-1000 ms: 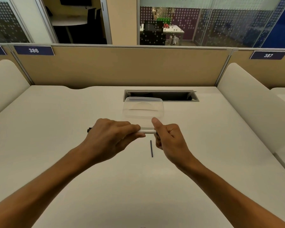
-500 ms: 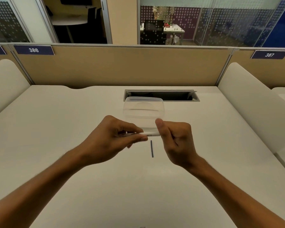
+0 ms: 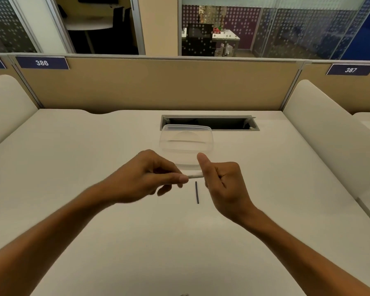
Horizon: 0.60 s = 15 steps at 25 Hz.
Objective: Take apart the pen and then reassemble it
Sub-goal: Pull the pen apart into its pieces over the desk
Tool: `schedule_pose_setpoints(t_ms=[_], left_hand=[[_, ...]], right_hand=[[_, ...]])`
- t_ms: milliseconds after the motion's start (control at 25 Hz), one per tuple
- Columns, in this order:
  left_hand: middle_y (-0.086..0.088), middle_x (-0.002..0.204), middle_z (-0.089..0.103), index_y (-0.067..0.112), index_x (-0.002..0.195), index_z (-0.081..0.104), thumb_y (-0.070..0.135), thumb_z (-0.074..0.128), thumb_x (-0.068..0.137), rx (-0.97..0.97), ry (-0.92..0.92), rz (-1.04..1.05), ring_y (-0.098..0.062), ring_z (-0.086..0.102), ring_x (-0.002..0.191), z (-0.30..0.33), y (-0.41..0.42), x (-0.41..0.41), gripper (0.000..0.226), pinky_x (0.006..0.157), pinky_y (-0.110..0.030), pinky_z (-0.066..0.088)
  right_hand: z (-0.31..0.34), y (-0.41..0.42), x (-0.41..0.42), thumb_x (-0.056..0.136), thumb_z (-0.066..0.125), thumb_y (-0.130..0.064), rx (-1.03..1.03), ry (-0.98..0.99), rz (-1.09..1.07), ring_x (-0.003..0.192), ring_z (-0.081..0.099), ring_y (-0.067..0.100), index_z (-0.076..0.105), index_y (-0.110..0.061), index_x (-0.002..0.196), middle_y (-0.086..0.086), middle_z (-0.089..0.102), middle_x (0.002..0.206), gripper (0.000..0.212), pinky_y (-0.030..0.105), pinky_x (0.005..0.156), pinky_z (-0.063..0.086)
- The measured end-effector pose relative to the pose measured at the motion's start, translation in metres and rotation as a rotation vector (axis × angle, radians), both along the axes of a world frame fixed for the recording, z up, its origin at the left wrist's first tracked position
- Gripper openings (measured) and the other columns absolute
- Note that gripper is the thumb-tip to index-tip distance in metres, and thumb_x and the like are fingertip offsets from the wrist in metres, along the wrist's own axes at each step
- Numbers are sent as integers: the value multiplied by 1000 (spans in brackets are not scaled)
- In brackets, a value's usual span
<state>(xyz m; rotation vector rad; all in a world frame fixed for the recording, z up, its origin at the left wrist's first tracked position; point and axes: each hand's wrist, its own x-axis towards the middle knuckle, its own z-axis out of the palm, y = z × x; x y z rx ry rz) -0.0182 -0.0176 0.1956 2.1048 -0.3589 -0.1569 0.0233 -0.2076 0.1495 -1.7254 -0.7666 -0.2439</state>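
Note:
A slim white pen barrel (image 3: 195, 175) is held level above the desk between both hands. My left hand (image 3: 145, 178) pinches its left part between thumb and fingers. My right hand (image 3: 222, 184) grips the right end in a closed fist with the thumb pointing up. Most of the barrel is hidden inside the hands; only a short stretch shows between them. A thin dark pen part (image 3: 197, 192), like a refill, lies loose on the desk just below the hands, pointing away from me.
A clear plastic container (image 3: 186, 139) stands just behind the hands. Behind it is an open cable slot (image 3: 209, 123) in the white desk (image 3: 94, 157). Beige partitions close off the back; padded dividers rise at left and right.
Both hands have risen slightly with the pen. My right fist has turned so its back faces me, thumb up. The dark tip seen left of my left hand is now hidden.

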Motion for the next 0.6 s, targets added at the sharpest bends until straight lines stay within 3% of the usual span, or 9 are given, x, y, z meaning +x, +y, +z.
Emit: schedule_pose_setpoints(t_ms=[120, 200, 240, 320, 400, 480, 600], left_hand=[[4, 52, 56, 16, 79, 75, 39, 62, 86, -108, 410, -192, -8, 41, 42, 11, 10, 2, 28, 42, -16, 34], [4, 53, 56, 16, 79, 75, 38, 62, 86, -107, 447, -225, -8, 41, 43, 11, 10, -1, 26, 42, -16, 34], [2, 53, 57, 16, 79, 75, 39, 63, 85, -104, 400, -177, -8, 42, 43, 8, 8, -3, 27, 43, -16, 35], [1, 54, 60, 17, 81, 77, 45, 64, 80, -37, 149, -8, -7, 45, 45, 1, 3, -4, 31, 45, -16, 38], [6, 58, 64, 18, 85, 77, 47, 61, 82, 189, -237, 103, -9, 52, 48, -10, 1, -6, 33, 49, -20, 44], [5, 67, 68, 15, 90, 75, 40, 57, 91, 470, -532, 90, -11, 57, 51, -17, -2, -10, 31, 49, -31, 51], [-2, 83, 71, 12, 104, 70, 24, 61, 91, 617, -625, 53, -19, 60, 57, -27, -12, -14, 19, 48, -35, 54]], right_hand=[[4, -4, 5, 103, 37, -26, -136, -623, 9, 44, 26, 6, 50, -10, 49, 1, 42, 43, 58, 12, 55, 20], [2, -4, 10, 103, 36, -25, -129, -749, -8, 41, 32, 11, 53, -5, 48, 5, 45, 42, 61, 14, 55, 23], [0, -4, 11, 103, 36, -27, -126, -693, -18, 41, 33, 10, 52, -6, 49, 4, 44, 43, 60, 15, 52, 25], [-4, -2, 10, 102, 39, -32, -112, -395, -54, 42, 32, 9, 48, -12, 51, -1, 40, 45, 56, 21, 45, 27], [-11, 1, 7, 99, 45, -38, -66, 26, -46, 40, 38, 12, 47, -14, 49, 1, 42, 42, 56, 28, 43, 34], [-18, 4, 8, 98, 46, -39, -45, 323, -41, 41, 46, 11, 50, -19, 44, 0, 47, 40, 57, 22, 45, 40], [-21, 7, 9, 100, 44, -36, -61, 428, -67, 41, 48, 10, 49, -24, 43, -6, 48, 39, 59, 20, 48, 43]])
